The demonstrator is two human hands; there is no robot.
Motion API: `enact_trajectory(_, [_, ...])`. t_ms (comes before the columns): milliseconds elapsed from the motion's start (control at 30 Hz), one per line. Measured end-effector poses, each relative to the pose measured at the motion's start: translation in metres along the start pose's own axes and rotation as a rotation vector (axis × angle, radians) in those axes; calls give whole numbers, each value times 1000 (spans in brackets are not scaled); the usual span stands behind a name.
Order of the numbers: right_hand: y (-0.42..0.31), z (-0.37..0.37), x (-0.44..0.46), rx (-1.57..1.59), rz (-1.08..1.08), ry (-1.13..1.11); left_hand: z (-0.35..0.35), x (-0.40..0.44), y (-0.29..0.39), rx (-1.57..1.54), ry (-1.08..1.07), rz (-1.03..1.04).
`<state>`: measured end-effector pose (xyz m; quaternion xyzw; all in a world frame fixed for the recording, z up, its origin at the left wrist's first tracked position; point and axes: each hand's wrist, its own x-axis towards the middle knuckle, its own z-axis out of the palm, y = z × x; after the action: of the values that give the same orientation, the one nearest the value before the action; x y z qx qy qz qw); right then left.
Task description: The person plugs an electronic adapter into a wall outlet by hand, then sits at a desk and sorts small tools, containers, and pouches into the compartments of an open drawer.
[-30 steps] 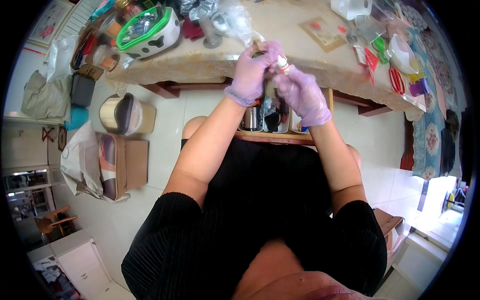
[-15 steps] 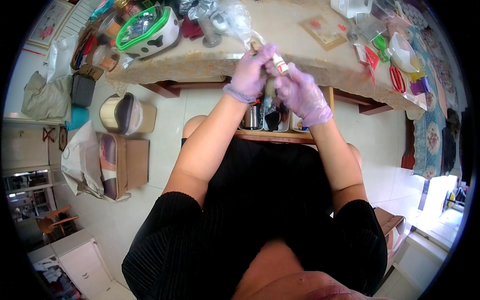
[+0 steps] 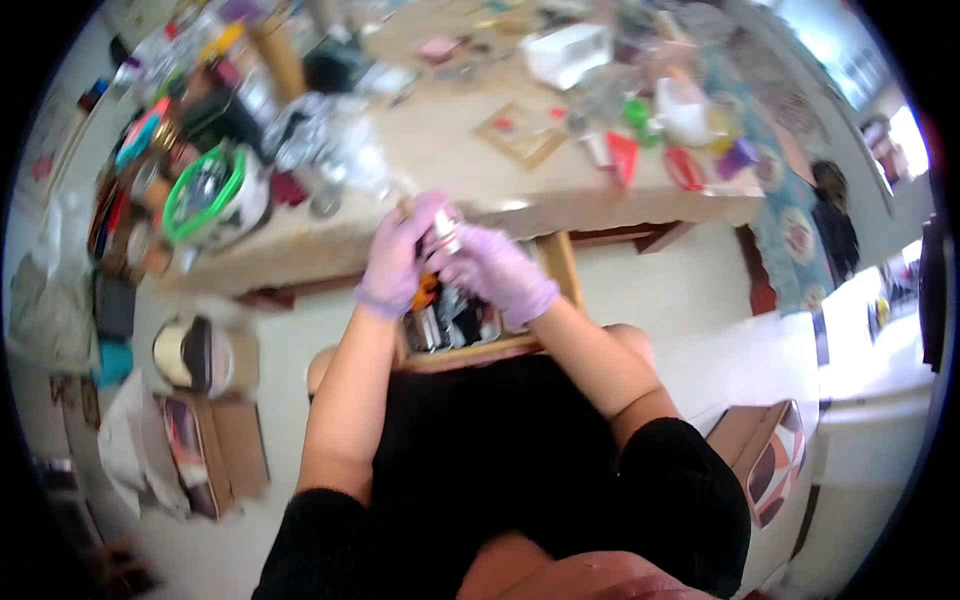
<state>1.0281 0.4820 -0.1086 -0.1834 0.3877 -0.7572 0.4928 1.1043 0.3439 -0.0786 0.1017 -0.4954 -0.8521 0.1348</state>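
Note:
Both hands wear thin purple gloves and meet over an open wooden drawer (image 3: 470,352) at the table's near edge. Between them is a small white bottle (image 3: 446,236) with red marks. My right hand (image 3: 500,268) is closed round its lower end. My left hand (image 3: 396,258) is closed beside the bottle's upper part, with a small brownish piece (image 3: 405,207) showing at its fingertips; blur hides its shape. Dark and metallic items lie in trays inside the drawer, below the hands.
On the cloth-covered table (image 3: 440,130) are a green-rimmed basket (image 3: 210,195), crumpled clear plastic (image 3: 340,150), a framed card (image 3: 525,135), red scissors (image 3: 685,168) and a white container (image 3: 568,55). A bin (image 3: 205,355) and a box (image 3: 235,445) stand on the floor at left.
The view has shifted and blurred, so more of the table's far side shows and the hands sit lower and further left in the picture. Both hands are still together at the bottle.

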Motion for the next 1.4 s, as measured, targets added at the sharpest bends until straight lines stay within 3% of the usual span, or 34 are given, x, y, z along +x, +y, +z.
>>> enact_trajectory(167, [-19,7,-7,-97,22,4,7,1,3,94,43,23])
enact_trajectory(233, [-36,14,-17,-417,29,180,-6,6,-8,49,-30,50])
enact_trajectory(300, [-35,18,-18,-546,-284,293,0,0,-4,-4,-30,62])
enact_trajectory(333, [-43,21,-21,-639,-326,288,6,-3,-3,-45,3,75])
enact_trajectory(400, [-44,35,-25,-527,-386,316,0,3,-9,-154,-93,69])
enact_trajectory(500, [-34,28,-21,-671,-471,393,-9,9,-17,-279,-236,40])
enact_trajectory(567, [-32,21,-18,-861,-610,447,-2,7,-15,-281,-210,37])
enact_trajectory(800, [-38,27,-21,-843,-547,480,-3,11,-24,-322,-217,-45])
enact_trajectory(900, [-36,21,-17,-837,-540,422,4,5,-21,-317,-159,-70])
enact_trajectory(933, [-38,31,-20,-703,-491,358,11,2,-22,-315,-126,-74])
enact_trajectory(967, [-44,37,-24,-585,-461,315,14,-2,-23,-175,-99,-53])
enact_trajectory(1000, [-40,27,-21,-777,-548,350,13,-2,-24,-146,-123,-63])
enact_trajectory(1033, [-38,24,-19,-600,-524,289,13,-1,-25,-118,-147,-73])
enact_trajectory(1133, [-53,21,-26,-1150,-723,387,13,0,-22,-203,-280,-218])
enact_trajectory(1167, [-52,16,-24,-1154,-734,401,16,1,-29,-214,-240,-187])
enact_trajectory(1233, [-50,6,-18,-782,-597,310,15,-1,-32,-187,-256,-191])
enact_trajectory(1267, [-52,3,-16,-785,-602,318,14,-1,-34,-167,-257,-195])
enact_trajectory(1333, [-70,5,-21,-303,-684,337,16,-2,-35,-190,-233,-199])
enact_trajectory(1400, [-98,2,-32,-250,-581,480,9,1,-40,-119,-221,-190])
